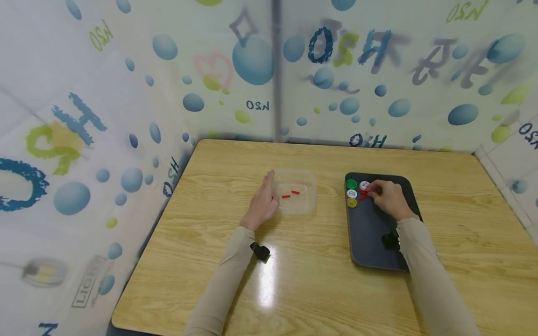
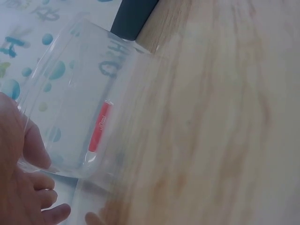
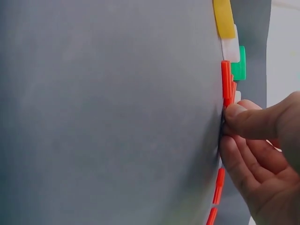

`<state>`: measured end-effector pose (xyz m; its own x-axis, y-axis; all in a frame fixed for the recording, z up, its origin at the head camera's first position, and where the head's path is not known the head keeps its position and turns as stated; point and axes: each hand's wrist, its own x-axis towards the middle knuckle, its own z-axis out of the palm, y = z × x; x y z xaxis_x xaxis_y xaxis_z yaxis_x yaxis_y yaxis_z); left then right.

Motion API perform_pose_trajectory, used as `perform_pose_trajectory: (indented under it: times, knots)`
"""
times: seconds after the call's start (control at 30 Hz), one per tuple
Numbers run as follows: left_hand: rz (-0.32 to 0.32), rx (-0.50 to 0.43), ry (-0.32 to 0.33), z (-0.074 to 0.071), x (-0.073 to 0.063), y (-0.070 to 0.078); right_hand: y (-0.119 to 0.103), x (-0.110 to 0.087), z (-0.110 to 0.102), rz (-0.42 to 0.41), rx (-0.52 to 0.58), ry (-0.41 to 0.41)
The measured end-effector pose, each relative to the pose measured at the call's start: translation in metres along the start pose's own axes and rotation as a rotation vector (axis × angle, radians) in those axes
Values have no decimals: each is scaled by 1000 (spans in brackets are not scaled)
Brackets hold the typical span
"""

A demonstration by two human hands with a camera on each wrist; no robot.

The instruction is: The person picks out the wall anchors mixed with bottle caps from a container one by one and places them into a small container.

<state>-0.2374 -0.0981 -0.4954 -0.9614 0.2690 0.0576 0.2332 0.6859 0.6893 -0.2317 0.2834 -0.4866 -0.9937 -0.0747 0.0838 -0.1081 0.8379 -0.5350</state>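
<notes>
My left hand [image 1: 261, 200] holds the left side of a clear plastic container [image 1: 308, 205], its thumb at the rim and its other fingers outside. Two short red sticks [image 1: 296, 192] lie inside. One red stick [image 2: 100, 127], with pale lettering, shows through the wall in the left wrist view. Over the far part of a dark tray [image 1: 370, 242], my right hand [image 1: 388, 198] pinches a small red stick between thumb and fingers, partly hidden by the fingertips. More red sticks [image 3: 226, 79] lie beside those fingertips, and others [image 3: 219, 180] on the hand's other side.
Round caps sit in the tray's far left corner: a green cap [image 1: 350, 185], two white caps [image 1: 351, 193] and a yellow cap [image 1: 352, 202]. Bare wooden tabletop [image 1: 311, 261] lies between container and tray. A patterned wall [image 1: 235, 116] stands behind the table.
</notes>
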Motion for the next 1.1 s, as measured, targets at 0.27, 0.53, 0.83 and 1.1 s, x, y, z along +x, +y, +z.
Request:
perform_pose_trajectory:
  times: [0.27, 0.53, 0.83, 1.1]
  knots:
    - [3, -6, 0, 0, 0, 0, 0, -2, -3, 9, 39, 27]
    - [1, -2, 7, 1, 0, 0, -3, -4, -8, -19, 54, 105]
    - [8, -13, 12, 3, 1, -2, -7, -1, -7, -58, 93, 179]
    - [16, 9, 24, 5, 0, -4, -18, 1, -6, -87, 109, 205]
